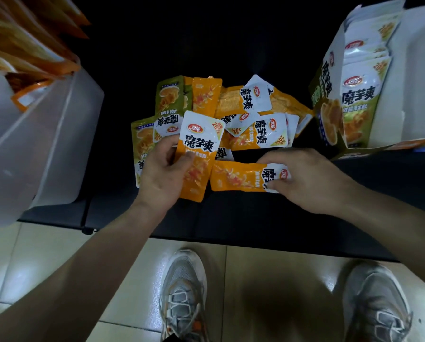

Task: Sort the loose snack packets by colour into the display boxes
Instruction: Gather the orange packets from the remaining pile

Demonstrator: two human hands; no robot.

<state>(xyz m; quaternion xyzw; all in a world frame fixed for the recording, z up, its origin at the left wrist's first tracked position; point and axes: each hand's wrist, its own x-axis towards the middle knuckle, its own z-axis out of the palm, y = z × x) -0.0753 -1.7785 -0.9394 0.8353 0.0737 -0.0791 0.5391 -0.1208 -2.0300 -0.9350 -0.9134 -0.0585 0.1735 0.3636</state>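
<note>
A pile of loose snack packets (243,107), orange and green, lies on a black surface. My left hand (162,174) grips an upright orange packet (199,154) by its lower half, thumb on its front. My right hand (302,176) pinches the white end of a second orange packet (241,177) that lies sideways just in front of the pile. Green packets (170,95) lie at the pile's left side. A green display box (349,90) at the right holds a row of green packets. At the upper left an orange display box (26,43) holds orange packets.
A translucent plastic bin (46,134) stands at the left, under the orange box. The black surface (231,218) ends at a front edge above a tiled floor, where two grey sneakers (184,292) show.
</note>
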